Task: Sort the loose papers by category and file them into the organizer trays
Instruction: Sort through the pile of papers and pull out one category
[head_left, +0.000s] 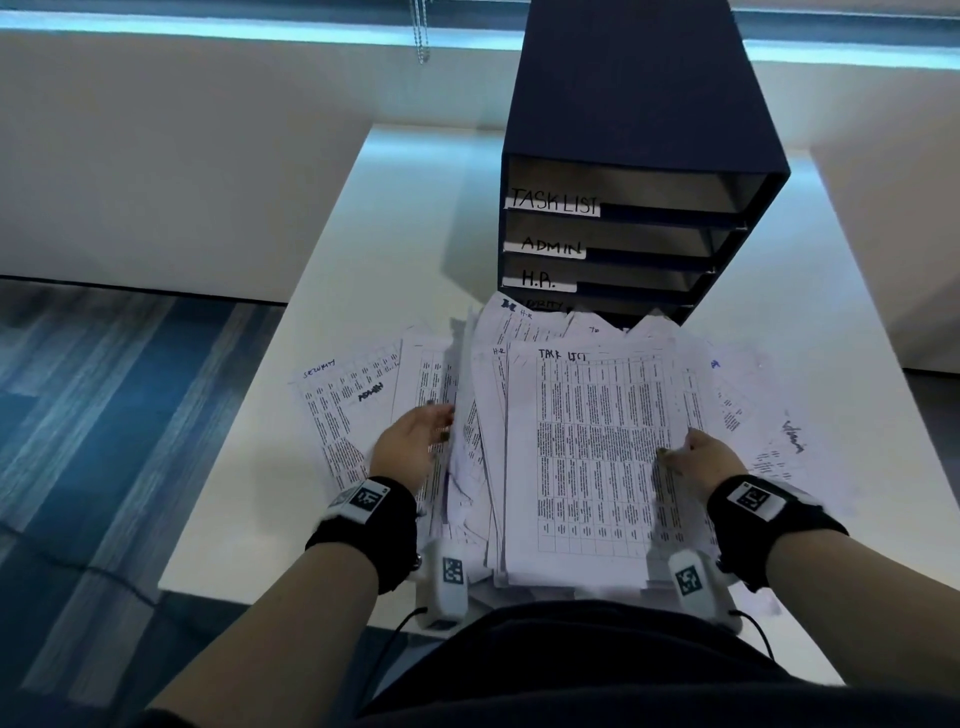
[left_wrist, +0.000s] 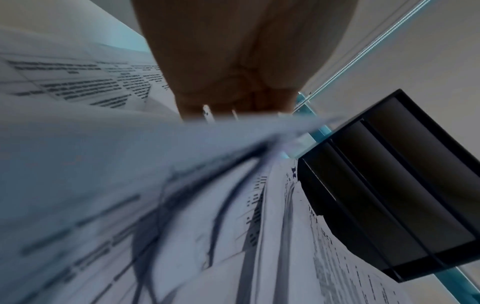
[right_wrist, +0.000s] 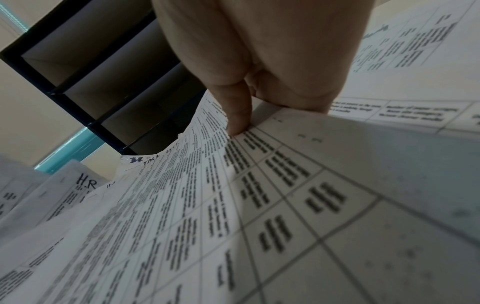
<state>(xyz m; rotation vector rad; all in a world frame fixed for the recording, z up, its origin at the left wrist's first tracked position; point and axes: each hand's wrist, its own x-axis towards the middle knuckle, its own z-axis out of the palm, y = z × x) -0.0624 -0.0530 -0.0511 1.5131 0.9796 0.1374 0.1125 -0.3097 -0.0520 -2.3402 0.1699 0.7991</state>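
- The right hand (head_left: 714, 460) pinches the right edge of the top white printed sheet headed "TASK LIST" (head_left: 597, 457): in the right wrist view its thumb (right_wrist: 237, 111) presses down on the sheet's face, with the other fingers tucked under the edge.
- The left hand (head_left: 415, 436) has its fingers pushed in among the sheets at the left side of the heap; how those fingers close is hidden by the paper, so I cannot tell.
- That sheet tops the loose pile of white printed papers (head_left: 483, 415) spread across the white table (head_left: 395, 218), just in front of the dark navy four-tier organizer (head_left: 639, 171).
- The organizer's top tray bears the label "TASK LIST" (head_left: 553, 200).
- To do this well, I would peel off only the single sheet, let the left hand hold the pile down, keep the page flat, and slide it into the top tray.
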